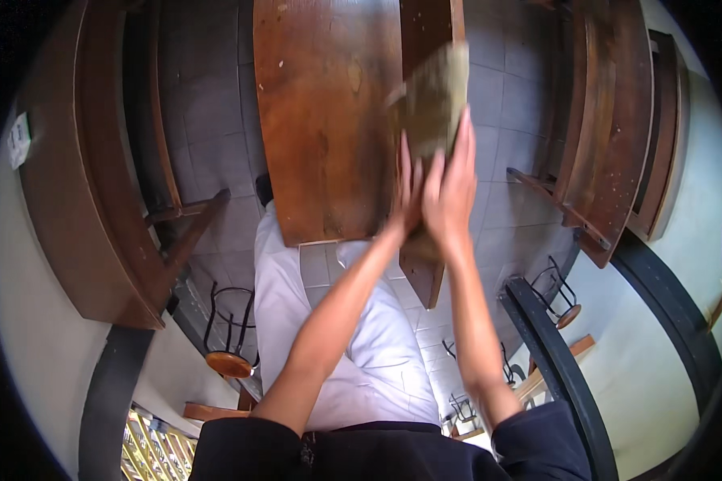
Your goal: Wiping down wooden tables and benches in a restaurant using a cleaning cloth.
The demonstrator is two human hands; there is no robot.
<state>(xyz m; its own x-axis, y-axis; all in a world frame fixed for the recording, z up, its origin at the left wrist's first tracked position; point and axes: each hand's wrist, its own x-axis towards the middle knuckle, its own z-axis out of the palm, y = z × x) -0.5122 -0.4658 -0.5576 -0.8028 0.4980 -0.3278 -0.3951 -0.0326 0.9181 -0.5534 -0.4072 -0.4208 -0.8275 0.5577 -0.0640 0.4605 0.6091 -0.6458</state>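
An olive-brown folded cloth (430, 105), smeared by motion blur, is held up between my two hands over the right edge of the wooden table (328, 120). My left hand (408, 186) is on its left side, fingers stretched along it. On the other side, my right hand (453, 183) presses its fingers against the pale right edge. Both hands point away from me, close together. Beneath them runs a narrow dark wooden bench (424, 276), partly hidden by the cloth and my wrists.
Wooden furniture lines the left wall (54, 180) and the right side (607, 132). A stool with a round wooden seat (231, 364) stands at the lower left, another stool (568, 315) at the lower right. My legs (361, 373) are close to the table's near end. Grey tiles (210, 114) cover the floor.
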